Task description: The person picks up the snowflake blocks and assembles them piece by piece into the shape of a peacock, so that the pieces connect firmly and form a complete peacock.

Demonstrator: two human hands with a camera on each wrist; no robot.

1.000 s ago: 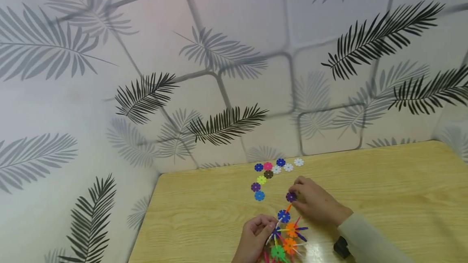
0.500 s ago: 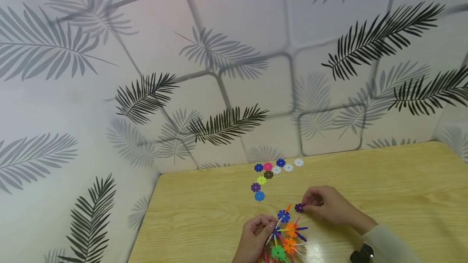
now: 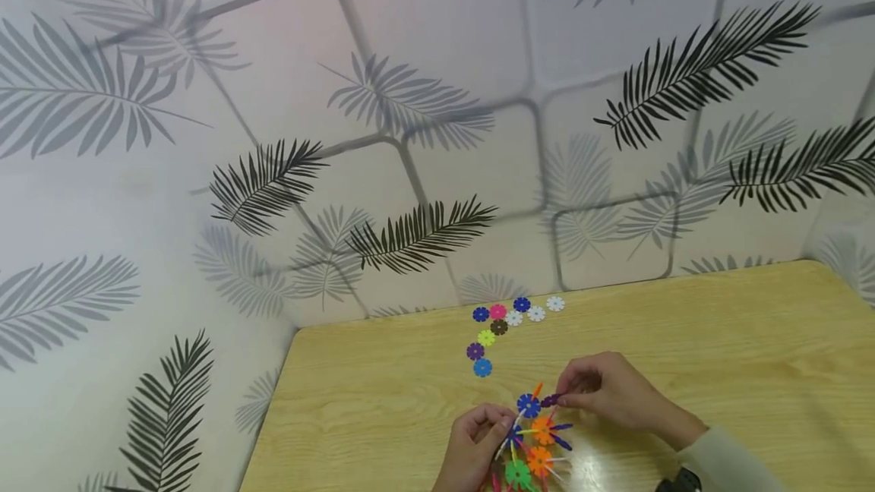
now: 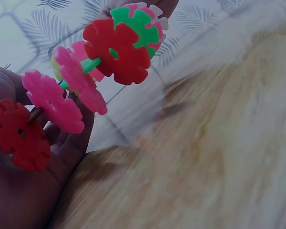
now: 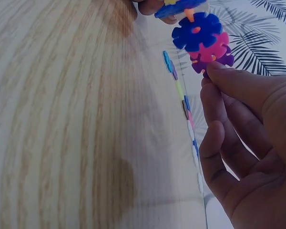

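Observation:
In the head view my left hand point(image 3: 475, 443) holds a cluster of joined plastic snowflake discs near the table's front. The cluster includes a blue disc point(image 3: 529, 405), an orange disc point(image 3: 540, 461) and a green disc point(image 3: 517, 474). Red point(image 4: 126, 52) and pink discs point(image 4: 52, 101) of it show beside the left palm in the left wrist view. My right hand point(image 3: 615, 393) pinches a purple disc point(image 5: 225, 60) between thumb and finger. That disc, nearly edge-on in the head view, is at the cluster's blue end; whether it is slotted in, I cannot tell.
Loose discs lie in a bent line toward the back of the wooden table point(image 3: 369, 378), among them a light blue one point(image 3: 482, 367) and a white one point(image 3: 556, 303). A leaf-patterned wall point(image 3: 478, 158) stands behind. A black item point(image 3: 680, 480) sits by the right sleeve.
The right hand first drew the purple disc right and nearer, then brought it back left to the cluster, turning it edge-on. The left hand keeps its hold, almost still.

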